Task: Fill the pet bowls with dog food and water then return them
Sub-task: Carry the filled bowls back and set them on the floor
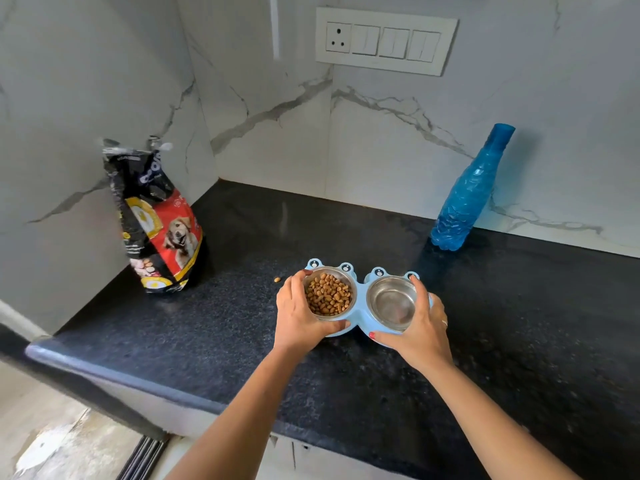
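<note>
Left hand: the left hand [298,317] was closed around the left end of the feeder, thumb curled under the near rim and fingers [294,282] wrapped up the outer side.
Right hand: the right hand [417,327] gripped the right end the same way, red-painted thumbnail against the near edge, a thin ring on one finger.
Feeder: the pale blue plastic feeder [360,303] was a smooth, rounded double tray with frog-eye bumps along its far edge; it sat at the middle of the counter, whether lifted or resting could not be told.
Left bowl: a round, shiny steel bowl [348,277] was seated in the left well, heaped with small brown kibble [327,294].
Right bowl: a matching steel bowl [391,301] sat in the right well; its polished inside reflected light, and water in it could not be told.
Counter: the countertop [242,327] was black speckled stone with a rounded front edge; one stray kibble piece [277,279] lay just left of the feeder.
Food bag: a crinkled glossy bag [156,220], black and red with a dog printed on it, stood open-topped against the left wall, well apart from the feeder.
Bottle: a translucent blue faceted plastic bottle [467,192] stood uncapped at the back wall.
Walls: white marble-veined panels [346,133] with a white switch plate [384,39].
</note>
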{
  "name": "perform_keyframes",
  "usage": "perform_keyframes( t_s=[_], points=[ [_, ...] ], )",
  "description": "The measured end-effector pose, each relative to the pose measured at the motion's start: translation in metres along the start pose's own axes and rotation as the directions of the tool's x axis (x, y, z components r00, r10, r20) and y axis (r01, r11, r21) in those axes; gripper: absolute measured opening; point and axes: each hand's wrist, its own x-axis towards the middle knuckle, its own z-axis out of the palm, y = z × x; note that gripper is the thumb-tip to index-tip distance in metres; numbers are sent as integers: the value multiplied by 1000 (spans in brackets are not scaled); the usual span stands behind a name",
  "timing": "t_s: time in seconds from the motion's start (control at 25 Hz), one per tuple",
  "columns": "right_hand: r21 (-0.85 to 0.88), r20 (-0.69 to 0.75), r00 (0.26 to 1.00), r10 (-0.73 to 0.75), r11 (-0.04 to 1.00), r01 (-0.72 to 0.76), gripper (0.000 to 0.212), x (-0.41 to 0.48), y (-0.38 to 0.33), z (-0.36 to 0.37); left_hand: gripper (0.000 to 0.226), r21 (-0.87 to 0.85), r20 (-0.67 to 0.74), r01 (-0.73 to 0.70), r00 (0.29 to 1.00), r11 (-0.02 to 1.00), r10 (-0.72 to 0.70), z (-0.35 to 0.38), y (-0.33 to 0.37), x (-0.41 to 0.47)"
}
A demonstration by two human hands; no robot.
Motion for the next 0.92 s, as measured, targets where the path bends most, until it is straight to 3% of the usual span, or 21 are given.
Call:
perform_keyframes(
  t_s=[0.32, 0.56, 0.92],
  points=[
    [39, 128, 979, -160, 987, 156, 117, -37, -70, 46, 103, 36, -189, 98, 978, 995, -89, -85, -44, -55],
    [82, 268, 907, -324, 946, 313, 119, -78, -122, 81, 98, 44, -370, 227, 908, 973, -195, -150, -71, -120],
    [225, 449, 655, -608, 786, 575, 125, -146, -171, 114, 98, 4, -691, 459, 644, 889, -329, -194, -71, -252]
  ],
)
